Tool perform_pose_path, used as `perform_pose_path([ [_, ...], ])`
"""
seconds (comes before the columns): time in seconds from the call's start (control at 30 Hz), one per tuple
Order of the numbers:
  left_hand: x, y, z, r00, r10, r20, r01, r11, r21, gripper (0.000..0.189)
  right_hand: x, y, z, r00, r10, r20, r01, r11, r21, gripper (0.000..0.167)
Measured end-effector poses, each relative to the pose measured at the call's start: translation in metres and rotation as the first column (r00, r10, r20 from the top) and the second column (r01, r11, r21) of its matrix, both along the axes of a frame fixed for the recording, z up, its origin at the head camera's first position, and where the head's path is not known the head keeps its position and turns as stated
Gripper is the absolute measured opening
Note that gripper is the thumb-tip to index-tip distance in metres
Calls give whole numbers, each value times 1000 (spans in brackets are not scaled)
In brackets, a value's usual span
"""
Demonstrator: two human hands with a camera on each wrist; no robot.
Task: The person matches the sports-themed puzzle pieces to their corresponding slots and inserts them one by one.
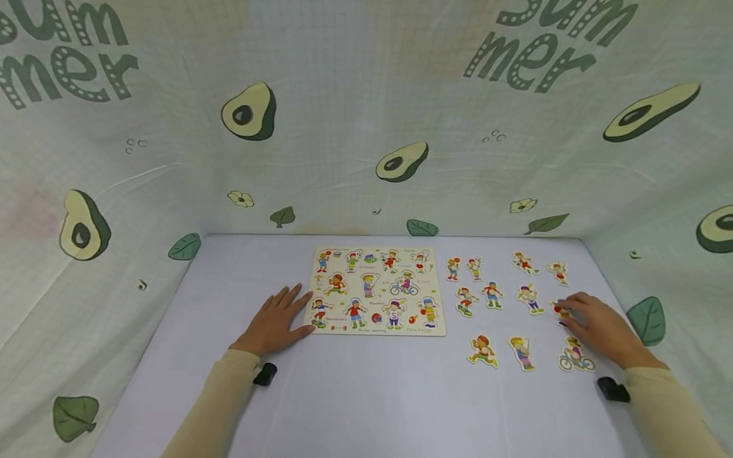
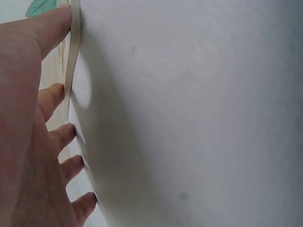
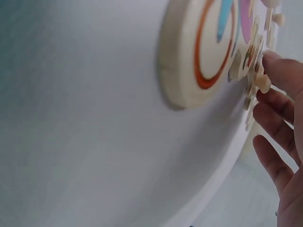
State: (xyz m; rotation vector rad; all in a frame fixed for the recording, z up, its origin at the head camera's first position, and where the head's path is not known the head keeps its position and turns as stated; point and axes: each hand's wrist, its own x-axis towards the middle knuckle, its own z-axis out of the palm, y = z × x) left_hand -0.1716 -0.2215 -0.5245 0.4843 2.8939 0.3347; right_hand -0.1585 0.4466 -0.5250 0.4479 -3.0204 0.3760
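My left hand (image 1: pixel 272 323) lies with fingers spread on the table, its thumb and index fingertips at the left edge of a wooden puzzle board (image 1: pixel 352 289) printed with children playing sports. At the right, my right hand (image 1: pixel 596 324) pinches a puzzle piece (image 1: pixel 560 311) by its small round knob (image 3: pixel 262 82); the fingers partly cover that piece. Just below it lies the cyclist piece (image 1: pixel 576 355), also seen large and close as a piece (image 3: pixel 189 71) in the right wrist view. The batter piece (image 1: pixel 530 299) is left of my right fingertips.
Several more pieces lie between board and right hand, among them a runner (image 1: pixel 483 351), a golfer (image 1: pixel 522 354) and a skateboarder (image 1: pixel 466 301). A soccer piece (image 1: pixel 525 263) lies farther back. A printed cloth wall (image 1: pixel 334 106) rises behind the white table (image 1: pixel 397 405).
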Motion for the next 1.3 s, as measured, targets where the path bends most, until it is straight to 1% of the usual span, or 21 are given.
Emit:
perform_pose_path([
  [0.03, 0, 0, 1, 1000, 3, 10, -3, 1000, -1, 80, -1, 0, 0, 1000, 0, 5, 0, 1000, 2, 33],
  [0.23, 0, -1, 0, 1000, 5, 19, -5, 1000, -4, 80, -5, -2, 4, 999, -28, 45, 29, 1000, -2, 24],
  [0.33, -1, -1, -1, 1000, 7, 22, -7, 1000, -8, 81, -5, -3, 7, 999, -29, 46, 29, 1000, -8, 20],
  [0.4, -1, -1, -1, 1000, 3, 13, -3, 1000, -9, 80, -6, -3, 8, 999, -24, 39, 25, 1000, -13, 19],
  [0.57, 0, -1, 1, 1000, -2, 4, 2, 1000, -5, 80, -6, -4, 9, 1000, -26, -5, 26, 1000, 2, 20],
  [0.67, 0, -1, 2, 1000, -4, 3, 4, 1000, -6, 79, -6, -4, 10, 998, -31, -48, 32, 999, 22, 22],
  [0.87, 0, -1, 1, 1000, 0, 2, 0, 1000, -12, 79, -4, -6, 14, 988, 7, -152, -2, 999, 33, 22],
  [1.1, -1, -1, -1, 1000, 0, 1, 0, 1000, -20, 80, 1, -14, 23, 980, 4, -199, 2, 1000, 28, 23],
  [1.3, -1, -1, -1, 1000, -2, -5, 2, 1000, -10, 79, 5, -29, 36, 971, 32, -237, -29, 999, 17, 26],
])
